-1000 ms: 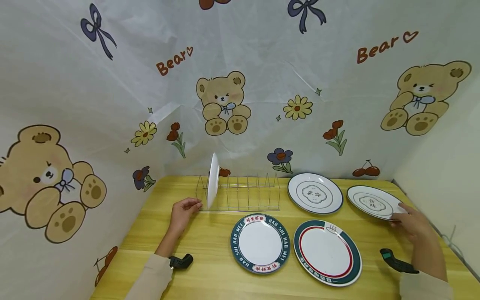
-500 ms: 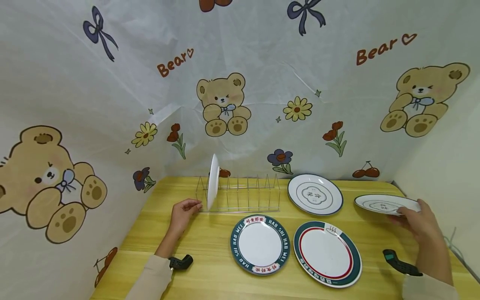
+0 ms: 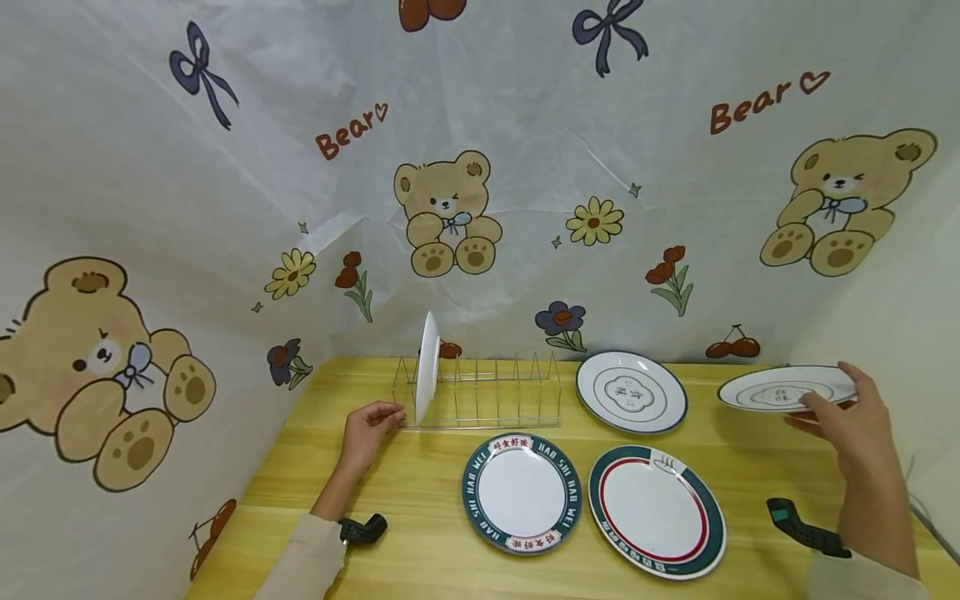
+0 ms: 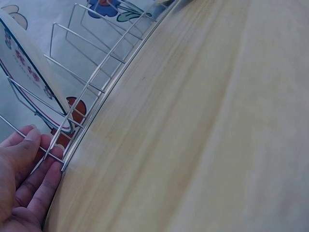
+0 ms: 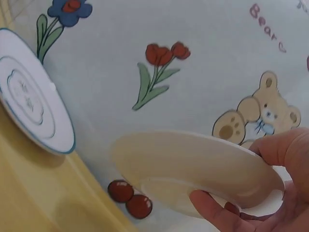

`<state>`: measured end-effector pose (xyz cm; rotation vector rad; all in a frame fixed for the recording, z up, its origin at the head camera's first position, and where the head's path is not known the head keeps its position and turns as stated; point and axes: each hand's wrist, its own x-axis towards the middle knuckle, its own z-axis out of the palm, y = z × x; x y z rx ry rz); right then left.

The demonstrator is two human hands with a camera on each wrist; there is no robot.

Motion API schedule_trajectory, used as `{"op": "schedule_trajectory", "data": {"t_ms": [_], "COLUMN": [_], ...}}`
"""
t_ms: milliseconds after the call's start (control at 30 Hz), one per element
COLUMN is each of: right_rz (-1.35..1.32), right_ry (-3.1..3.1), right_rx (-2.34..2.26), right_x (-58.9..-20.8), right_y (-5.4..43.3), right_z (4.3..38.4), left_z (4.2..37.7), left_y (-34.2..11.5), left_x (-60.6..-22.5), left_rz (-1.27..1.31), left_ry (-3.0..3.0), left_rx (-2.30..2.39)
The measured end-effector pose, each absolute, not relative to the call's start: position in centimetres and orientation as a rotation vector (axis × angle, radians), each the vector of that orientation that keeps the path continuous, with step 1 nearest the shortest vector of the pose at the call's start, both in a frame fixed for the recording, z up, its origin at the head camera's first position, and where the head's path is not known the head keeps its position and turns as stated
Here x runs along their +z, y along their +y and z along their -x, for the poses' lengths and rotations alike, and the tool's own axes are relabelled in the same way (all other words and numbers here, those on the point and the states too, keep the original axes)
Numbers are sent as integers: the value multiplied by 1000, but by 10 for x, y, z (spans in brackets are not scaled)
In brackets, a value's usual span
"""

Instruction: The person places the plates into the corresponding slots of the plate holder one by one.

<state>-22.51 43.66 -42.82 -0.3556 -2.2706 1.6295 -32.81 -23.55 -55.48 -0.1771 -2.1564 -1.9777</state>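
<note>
Right hand (image 3: 855, 421) grips a plate (image 3: 776, 390) by its rim, above the bench (image 3: 420, 542).

The plate is at the person's right, well apart from the rack (image 3: 487, 428); it looks stiff, light enough for one hand, and likely slippery and breakable, so the rim, with fingers supporting underneath, seems the best hold. The left hand (image 3: 369, 429) pinches the rack's wire end, near an upright plate (image 3: 427, 371) in the slots. Three flat plates (image 3: 521, 493) lie on the bench.
</note>
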Motion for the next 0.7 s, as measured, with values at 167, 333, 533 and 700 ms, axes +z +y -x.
{"op": "schedule_trajectory", "data": {"t_ms": [167, 333, 533, 700], "right_rz": [282, 216, 93, -42], "right_ry": [-2235, -2182, -2079, -2029], "right_rx": [1589, 1640, 1765, 1837], "right_x": [-409, -392, -383, -380], "right_y": [419, 397, 366, 341], "right_z": [221, 218, 219, 224], "left_z": [327, 325, 323, 326], "left_y": [-235, -235, -234, -234], "left_x": [-553, -553, -549, -551], "left_rz": [178, 169, 138, 153], "left_ry": [-2163, -2173, -2167, -2153], "left_rx": [-1972, -1967, -2023, -2010]}}
